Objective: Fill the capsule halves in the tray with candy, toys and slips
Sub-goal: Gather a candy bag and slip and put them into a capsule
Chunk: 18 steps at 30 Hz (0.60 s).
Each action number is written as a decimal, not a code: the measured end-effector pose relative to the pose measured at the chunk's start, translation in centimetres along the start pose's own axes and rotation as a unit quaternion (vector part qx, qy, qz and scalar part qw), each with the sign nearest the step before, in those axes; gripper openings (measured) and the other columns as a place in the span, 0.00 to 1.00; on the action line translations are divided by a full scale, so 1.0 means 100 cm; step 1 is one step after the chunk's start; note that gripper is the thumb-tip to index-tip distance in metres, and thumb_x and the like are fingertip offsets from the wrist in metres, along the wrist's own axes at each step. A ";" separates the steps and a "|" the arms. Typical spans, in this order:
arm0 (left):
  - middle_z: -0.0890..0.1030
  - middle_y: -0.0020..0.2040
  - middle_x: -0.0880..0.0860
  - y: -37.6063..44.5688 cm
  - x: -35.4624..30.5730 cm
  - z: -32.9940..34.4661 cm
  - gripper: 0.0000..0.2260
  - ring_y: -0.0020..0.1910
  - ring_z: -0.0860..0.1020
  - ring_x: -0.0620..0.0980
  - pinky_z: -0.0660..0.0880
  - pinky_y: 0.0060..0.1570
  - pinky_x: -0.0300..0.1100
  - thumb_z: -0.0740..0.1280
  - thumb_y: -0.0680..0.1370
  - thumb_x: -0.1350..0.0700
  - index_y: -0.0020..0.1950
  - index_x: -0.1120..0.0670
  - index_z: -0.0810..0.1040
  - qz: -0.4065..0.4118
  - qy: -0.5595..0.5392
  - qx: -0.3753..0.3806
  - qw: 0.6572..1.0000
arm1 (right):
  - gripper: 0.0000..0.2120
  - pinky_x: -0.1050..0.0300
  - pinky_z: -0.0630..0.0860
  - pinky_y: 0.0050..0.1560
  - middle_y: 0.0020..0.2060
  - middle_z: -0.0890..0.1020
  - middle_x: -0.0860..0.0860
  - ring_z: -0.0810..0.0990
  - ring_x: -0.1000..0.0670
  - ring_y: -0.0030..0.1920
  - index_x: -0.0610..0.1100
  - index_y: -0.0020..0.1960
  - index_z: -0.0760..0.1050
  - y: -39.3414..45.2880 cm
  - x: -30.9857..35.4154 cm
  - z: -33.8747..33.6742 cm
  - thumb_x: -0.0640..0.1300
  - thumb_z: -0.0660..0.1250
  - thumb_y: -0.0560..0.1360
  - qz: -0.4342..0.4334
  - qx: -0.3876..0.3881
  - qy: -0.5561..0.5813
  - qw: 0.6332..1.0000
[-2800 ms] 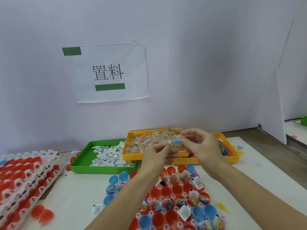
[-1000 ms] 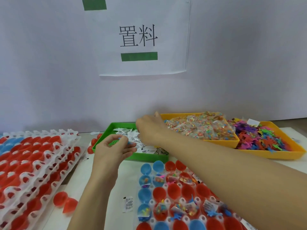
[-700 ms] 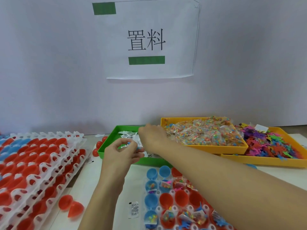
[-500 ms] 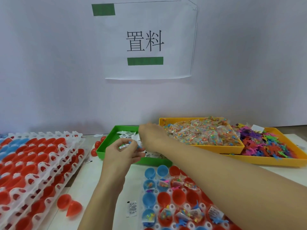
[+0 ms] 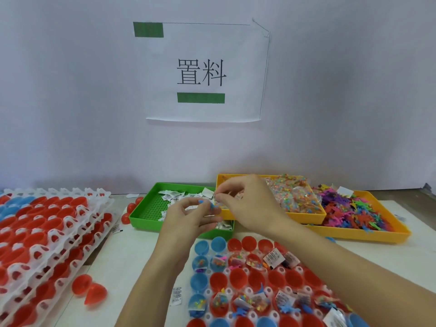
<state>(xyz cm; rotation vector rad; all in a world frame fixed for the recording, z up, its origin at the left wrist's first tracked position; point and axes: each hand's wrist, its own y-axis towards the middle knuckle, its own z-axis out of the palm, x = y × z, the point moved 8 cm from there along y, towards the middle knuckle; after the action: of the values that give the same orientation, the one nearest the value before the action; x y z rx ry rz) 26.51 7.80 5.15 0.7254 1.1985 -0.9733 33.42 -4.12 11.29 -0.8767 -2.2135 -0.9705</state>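
Note:
The white capsule tray (image 5: 248, 291) lies at the bottom centre and holds red and blue halves; several contain candy, toys and slips, others are bare. My left hand (image 5: 188, 220) hovers over the right end of the green slip tray (image 5: 148, 210) and pinches a small blue toy (image 5: 213, 205) between thumb and fingers. My right hand (image 5: 250, 204) reaches across from the right, its fingertips meeting the left hand's and pinching a small white slip (image 5: 215, 197). Behind are the yellow candy tray (image 5: 304, 217) and the yellow toy tray (image 5: 368, 233).
Stacked white trays of red halves (image 5: 47, 234) fill the left side. Two loose red halves (image 5: 89, 290) and a stray slip (image 5: 177, 296) lie on the table between the stacks and the capsule tray. A paper sign (image 5: 203, 72) hangs on the wall behind.
My right hand has come back from the green slip tray and moved right to meet my left hand. The left hand has risen a little, still holding the blue toy.

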 end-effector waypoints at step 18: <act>0.85 0.41 0.62 -0.006 0.012 0.028 0.07 0.43 0.86 0.57 0.83 0.43 0.42 0.67 0.78 0.65 0.55 0.62 0.76 -0.015 0.015 0.054 0.998 | 0.08 0.74 0.68 0.45 0.43 0.83 0.57 0.77 0.59 0.45 0.50 0.50 0.85 -0.038 -0.001 -0.010 0.39 0.69 0.77 -0.114 0.012 -0.110 0.987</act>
<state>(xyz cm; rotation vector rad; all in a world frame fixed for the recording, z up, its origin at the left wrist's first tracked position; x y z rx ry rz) 27.26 4.81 4.63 0.8107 1.1926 -1.0614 30.87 -6.87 10.26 -0.7617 -2.5527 -0.9889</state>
